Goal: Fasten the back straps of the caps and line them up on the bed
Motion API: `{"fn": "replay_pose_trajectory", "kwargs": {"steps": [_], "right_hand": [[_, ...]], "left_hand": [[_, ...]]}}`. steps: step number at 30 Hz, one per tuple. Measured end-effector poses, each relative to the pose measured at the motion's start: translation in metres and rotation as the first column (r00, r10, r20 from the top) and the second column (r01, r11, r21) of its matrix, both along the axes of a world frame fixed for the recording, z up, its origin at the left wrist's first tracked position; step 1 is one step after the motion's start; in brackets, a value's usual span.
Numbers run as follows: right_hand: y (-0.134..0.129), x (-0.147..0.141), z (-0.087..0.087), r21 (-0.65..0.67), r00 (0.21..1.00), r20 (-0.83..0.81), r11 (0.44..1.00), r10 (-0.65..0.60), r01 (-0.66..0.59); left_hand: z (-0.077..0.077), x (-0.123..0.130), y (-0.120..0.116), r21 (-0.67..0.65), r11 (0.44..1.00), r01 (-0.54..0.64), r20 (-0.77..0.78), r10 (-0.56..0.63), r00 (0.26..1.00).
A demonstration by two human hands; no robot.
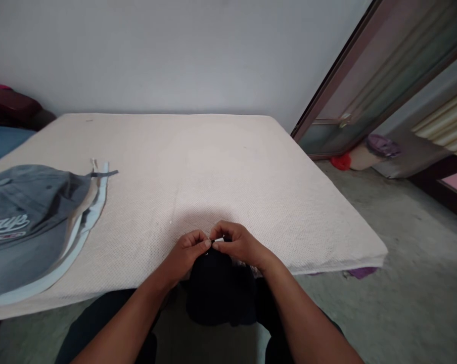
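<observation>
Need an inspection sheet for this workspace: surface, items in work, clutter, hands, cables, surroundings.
Surface: pale cover, textured; a few tiny marks.
Job's things: black item, soft-looking, perhaps a cap, at the near edge; small white piece at the fingers.
Clutter: grey cap at left, on other layers with a pale rim showing.
Grippers: bare hands; left hand and right hand pinch at the black item's top, fingertips close together.
Cables: nothing seen.
Surroundings: wall behind; floor, red item and purple item at right.
</observation>
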State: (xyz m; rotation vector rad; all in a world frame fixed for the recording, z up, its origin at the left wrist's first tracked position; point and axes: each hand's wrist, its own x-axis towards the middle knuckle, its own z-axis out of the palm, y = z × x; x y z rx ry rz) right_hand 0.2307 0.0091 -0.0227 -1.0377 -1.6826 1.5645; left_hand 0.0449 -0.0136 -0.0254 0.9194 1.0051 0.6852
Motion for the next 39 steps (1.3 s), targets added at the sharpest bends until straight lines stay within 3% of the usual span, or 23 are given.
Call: {"fn": "replay_pose_trajectory", "kwargs": {"steps": [6, 13, 20, 25, 33, 39], "right_hand": [[0.0006, 0.0019, 0.0034, -0.064, 0.997, -0.013, 0.995, 0.073, -0.073], [0.0007, -0.0009, 0.0017, -0.031, 0.999, 0.034, 0.999, 0.027, -0.026], [0.0009, -0.0014, 0.0003, -0.166, 0.996, -0.090, 0.985, 0.027, -0.042], [-0.0006, -0.0026, 0.0021, -0.257, 0.997, -0.081, 0.966, 0.016, -0.036], [0.0015, -0.0033, 0.0052, -0.351, 0.988, -0.152, 0.935, -0.008, -0.046], [0.0015, 0.0017, 0.0056, -0.371, 0.974, -0.223, 0.927, -0.026, -0.061]], "left_hand": [[-0.0009, -0.0006, -0.0013, -0.010, 1.000, -0.006, 0.013, 0.006, 1.000], [0.0010, 0.0003, -0.0023, -0.021, 1.000, -0.009, 0.024, 0.010, 1.000], [-0.0006, 0.0001, -0.0023, -0.027, 1.000, -0.002, 0.048, 0.003, 0.999], [0.0010, 0.0014, -0.0034, -0.066, 0.998, -0.007, 0.085, 0.012, 0.996], [0.0031, 0.0030, -0.0060, -0.091, 0.993, -0.081, 0.171, 0.096, 0.981], [0.0030, -0.0015, -0.0016, -0.114, 0.991, -0.067, 0.223, 0.092, 0.970]]}}
